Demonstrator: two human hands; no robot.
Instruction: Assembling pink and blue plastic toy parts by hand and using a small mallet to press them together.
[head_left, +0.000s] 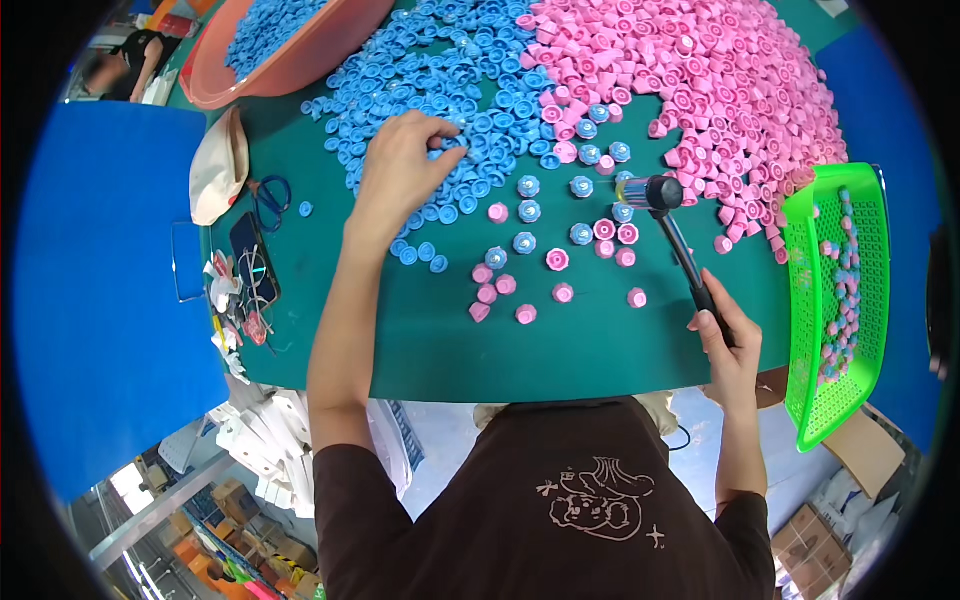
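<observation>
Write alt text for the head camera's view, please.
A person's right fingers grip a black-handled mallet over a green table while the left fingers are over small blue caps. Pink pieces are heaped alongside; a green basket stands at right.

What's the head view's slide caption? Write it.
Hammer in the right grip, left grip over blue caps, pink pieces alongside.

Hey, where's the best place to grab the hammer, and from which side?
Probably by the lower handle of the hammer, from the near right, where the right hand grips: the long handle slants that way, leaving the head free at the far end.
</observation>
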